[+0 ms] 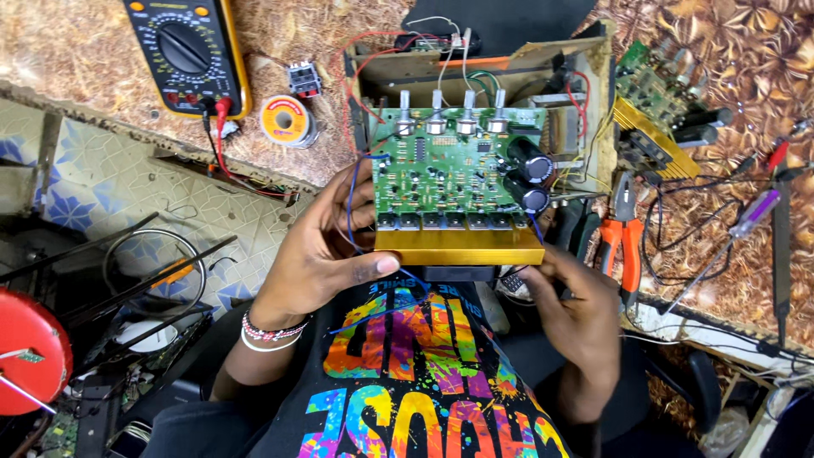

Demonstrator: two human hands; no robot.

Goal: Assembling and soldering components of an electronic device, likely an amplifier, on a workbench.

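Note:
A green circuit board (449,170) with a gold heat sink along its near edge, several knob shafts at its far edge and two black capacitors at its right is held over my lap. My left hand (326,246) grips its left side, thumb on the heat sink. My right hand (572,297) holds the board's right near corner from below. Blue wires hang from the board between my hands. Behind the board sits an open wooden case (585,68) with red, white and green wires.
On the bench: a yellow multimeter (186,51) with red and black leads, a solder spool (286,120), a small connector block (303,79), orange-handled pliers (623,233), a second board with gold heat sink (657,114), a screwdriver (746,225). A red round object (30,352) at lower left.

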